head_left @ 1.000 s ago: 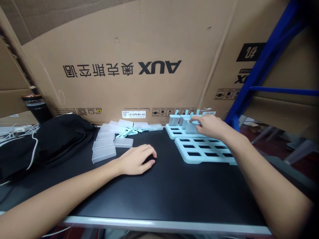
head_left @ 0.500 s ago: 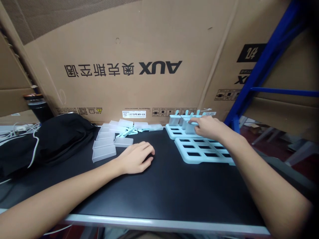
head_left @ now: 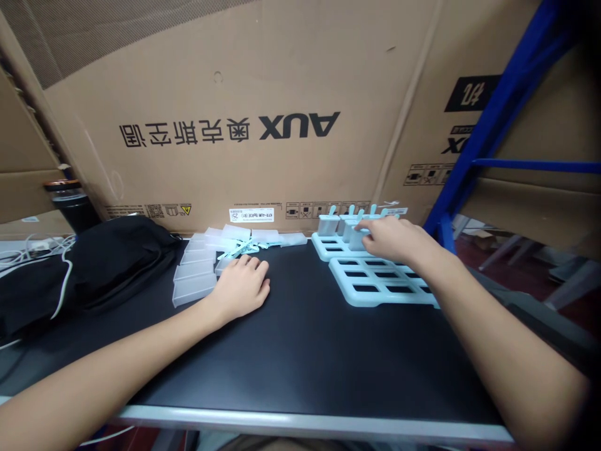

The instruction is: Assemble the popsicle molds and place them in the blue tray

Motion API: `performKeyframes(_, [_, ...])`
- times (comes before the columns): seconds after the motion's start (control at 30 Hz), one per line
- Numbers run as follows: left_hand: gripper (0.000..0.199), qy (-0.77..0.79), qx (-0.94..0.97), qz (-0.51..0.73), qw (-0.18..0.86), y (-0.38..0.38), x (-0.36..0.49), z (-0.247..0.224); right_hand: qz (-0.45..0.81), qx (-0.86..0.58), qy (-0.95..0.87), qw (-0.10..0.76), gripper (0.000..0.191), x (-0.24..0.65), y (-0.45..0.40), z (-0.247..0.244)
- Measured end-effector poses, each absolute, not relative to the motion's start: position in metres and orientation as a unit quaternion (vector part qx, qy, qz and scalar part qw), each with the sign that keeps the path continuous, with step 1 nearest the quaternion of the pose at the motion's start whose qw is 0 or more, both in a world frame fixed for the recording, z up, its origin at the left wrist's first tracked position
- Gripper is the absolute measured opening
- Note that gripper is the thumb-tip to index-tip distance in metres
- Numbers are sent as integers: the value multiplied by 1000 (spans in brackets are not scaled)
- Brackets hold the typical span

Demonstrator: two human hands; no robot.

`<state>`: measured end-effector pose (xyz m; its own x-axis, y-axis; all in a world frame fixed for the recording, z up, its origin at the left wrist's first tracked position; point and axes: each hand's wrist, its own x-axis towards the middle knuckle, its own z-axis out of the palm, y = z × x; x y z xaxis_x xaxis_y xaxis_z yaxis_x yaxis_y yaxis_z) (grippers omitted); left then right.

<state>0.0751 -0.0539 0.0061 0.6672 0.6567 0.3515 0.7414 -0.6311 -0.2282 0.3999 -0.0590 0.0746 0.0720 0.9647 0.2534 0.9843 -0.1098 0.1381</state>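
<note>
At the far rack, my right hand (head_left: pixel 392 240) has its index finger and thumb closed at the top of an ice pop mold (head_left: pixel 357 239), which stands in the light-blue mold rack (head_left: pixel 323 250). Several other molds with blue sticks stand upright there; my hand hides part of that row. A second light-blue rack (head_left: pixel 350 294) with bare slots lies in front. My left hand (head_left: pixel 241 285) is palm down, fingers apart and slightly bent, over a clear mold cup (head_left: pixel 224 265) that it partly covers. Beyond its fingertips lies a pile of light-blue sticks (head_left: pixel 238 245).
More clear mold cups (head_left: pixel 193 289) lie on the black tabletop (head_left: pixel 305 357) to the left. A black cloth bag (head_left: pixel 122 257), a dark tumbler (head_left: pixel 72 203) and white cables (head_left: pixel 35 247) sit farther left. A large cardboard box (head_left: pixel 263 75) stands behind; a blue metal frame (head_left: pixel 488 119) rises at right.
My left hand has moved left and slightly away from me, coming over the clear mold cup near the sticks. My right hand stays at the same mold in the far rack.
</note>
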Motion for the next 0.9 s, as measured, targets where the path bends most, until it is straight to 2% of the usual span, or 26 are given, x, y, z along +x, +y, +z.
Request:
performKeyframes(0.1, [14, -331, -925, -120, 143, -55, 76, 10, -176, -746, -642, 23, 44, 388, -66, 77])
performKeyframes(0.23, [16, -199, -969, -131, 64, -62, 78, 15, -231, -714, -655, 83, 40, 366, -73, 80])
performKeyframes(0.43, [37, -60, -987, -148, -19, -74, 80, 18, -220, -649, -727, 39, 29, 331, -72, 66])
performKeyframes(0.63, [44, -186, -961, -207, -4, -71, 78, 13, -178, -601, -779, 2, 28, 314, -68, 44])
performKeyframes(0.77, [45, -256, -951, -173, -25, -64, 76, 7, -152, -586, -796, -29, 30, 311, -67, 35])
performKeyframes(0.9, [47, -253, -953, -160, -47, -63, 75, 7, -134, -579, -803, -53, 32, 307, -69, 33])
